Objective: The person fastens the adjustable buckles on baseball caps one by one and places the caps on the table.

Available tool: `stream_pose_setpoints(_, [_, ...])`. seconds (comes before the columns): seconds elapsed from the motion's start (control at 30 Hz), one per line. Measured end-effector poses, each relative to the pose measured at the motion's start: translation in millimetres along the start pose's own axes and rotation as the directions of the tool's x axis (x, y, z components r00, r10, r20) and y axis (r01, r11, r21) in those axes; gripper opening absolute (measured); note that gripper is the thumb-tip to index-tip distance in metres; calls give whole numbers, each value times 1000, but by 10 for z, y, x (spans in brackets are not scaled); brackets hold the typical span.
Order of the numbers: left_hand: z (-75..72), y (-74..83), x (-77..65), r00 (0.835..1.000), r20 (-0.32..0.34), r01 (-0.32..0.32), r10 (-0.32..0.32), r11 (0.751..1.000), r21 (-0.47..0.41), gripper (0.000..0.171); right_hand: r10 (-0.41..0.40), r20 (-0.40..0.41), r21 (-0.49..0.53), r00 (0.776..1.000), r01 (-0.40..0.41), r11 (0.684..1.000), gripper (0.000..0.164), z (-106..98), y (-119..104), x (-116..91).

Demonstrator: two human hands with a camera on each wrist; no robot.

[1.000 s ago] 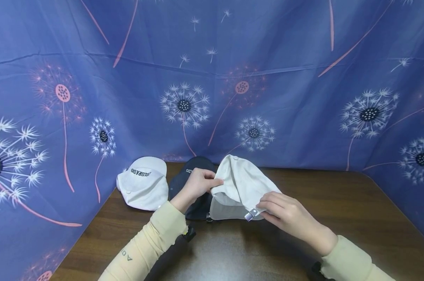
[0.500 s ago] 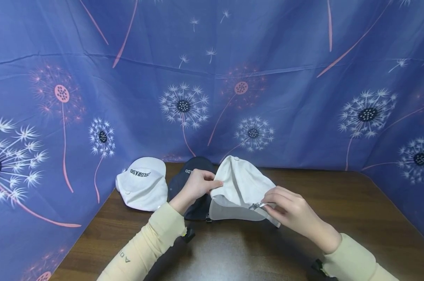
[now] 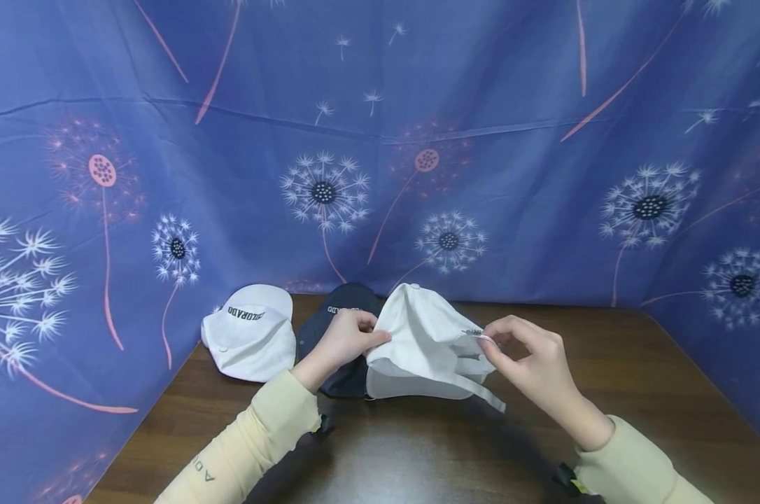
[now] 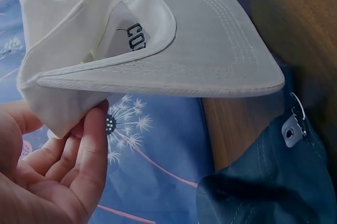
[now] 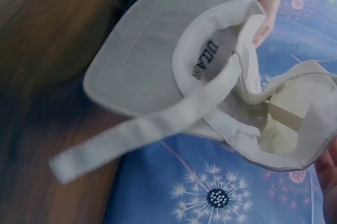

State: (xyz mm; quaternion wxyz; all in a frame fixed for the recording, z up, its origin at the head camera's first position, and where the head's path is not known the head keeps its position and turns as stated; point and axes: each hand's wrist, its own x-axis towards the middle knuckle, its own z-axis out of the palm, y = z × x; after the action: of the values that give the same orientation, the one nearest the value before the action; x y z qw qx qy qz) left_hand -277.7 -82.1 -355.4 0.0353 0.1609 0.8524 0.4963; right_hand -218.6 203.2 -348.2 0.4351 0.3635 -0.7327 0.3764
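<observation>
An off-white baseball cap [image 3: 420,329] is held up over the table, its underside toward me. My left hand [image 3: 342,341] pinches the left side of its crown between thumb and fingers; the left wrist view shows that grip under the brim [image 4: 221,45]. At the opposite side, my right hand [image 3: 537,357] pinches the cap's back edge by the metal buckle [image 3: 472,332]. The fabric strap [image 5: 131,132] has come free of the buckle and dangles with its end loose. Dark embroidered letters [image 5: 206,58] show through inside the front panel.
Left of the held cap, a navy cap [image 3: 342,381] lies on the wooden table [image 3: 418,448], partly behind my left hand. Beyond it rests a white cap [image 3: 254,346] lettered COLORADO. A blue dandelion-print cloth [image 3: 512,154] hangs around the back and sides.
The right hand has lifted the buckle end up and away, and the strap has slid out and now hangs loose. The left hand keeps its pinch on the cap.
</observation>
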Motion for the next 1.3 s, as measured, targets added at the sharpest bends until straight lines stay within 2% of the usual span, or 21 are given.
stream_pose_setpoints(0.1, [-28,-2,-36,1000,5,-7,7,1000,30,14,119,-4,-25,993,-120,993,15,-1,-19,12])
stream_pose_setpoints(0.2, [-57,12,-76,1000,17,-13,12,999,53,15,232,-1,-5,973,-232,973,26,8,-50,29])
stream_pose_setpoints(0.43, [-121,48,-163,999,45,-28,22,990,138,20,414,-23,127,910,-408,904,18,37,-106,86])
stream_pose_setpoints(0.53, [-150,71,-200,999,35,-31,24,979,201,21,466,-27,163,884,-456,875,14,37,-135,116])
stream_pose_setpoints(0.6, [-171,99,-223,999,14,-33,30,969,247,22,484,-27,169,875,-473,865,13,36,-148,132])
stream_pose_setpoints(0.8, [-222,251,-253,990,-99,-60,98,940,336,29,529,-34,206,848,-512,834,11,38,-169,173])
stream_pose_setpoints(0.87, [-225,327,-261,982,-121,-90,142,929,359,34,537,-34,205,843,-520,829,10,39,-175,181])
stream_pose_setpoints(0.97, [-216,471,-279,966,-119,-167,232,901,401,38,546,-33,200,837,-530,824,9,40,-186,191])
stream_pose_setpoints(1.17, [-167,782,-265,900,-39,-368,435,803,469,33,550,-26,211,835,-533,819,10,46,-195,197])
stream_pose_setpoints(1.3, [-123,938,-232,862,34,-460,505,754,470,33,547,-22,226,837,-529,818,9,48,-189,202])
